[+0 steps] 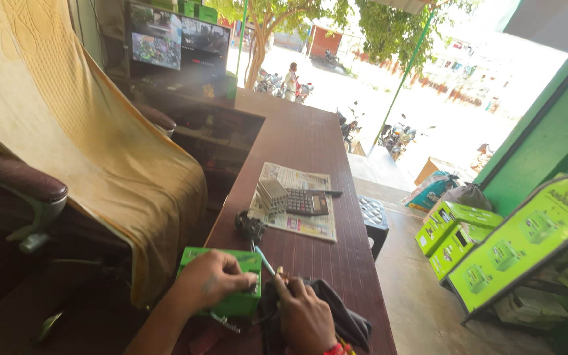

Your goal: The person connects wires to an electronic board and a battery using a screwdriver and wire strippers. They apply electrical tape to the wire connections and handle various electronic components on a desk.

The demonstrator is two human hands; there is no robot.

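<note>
Two hands work at the near edge of the desk [310,151]. To the far left of the grip stands an office chair [14,190] draped in a yellow cloth [87,125]. The left hand [215,279] lies clenched over the top of a small green box [235,289], pressing it down on the desk. Just right of it, the right hand [304,319] is clenched around a thin pale-handled tool [264,261] whose tip points toward the box, with a dark cloth [350,322] bunched beneath the wrist. Beyond the grip lie a black knobbed object [250,227], then a newspaper [297,200] carrying a calculator [307,202]. The step in hand looks like working the tool at the box's top; any further move seems to call for a steady hold with the left.
</note>
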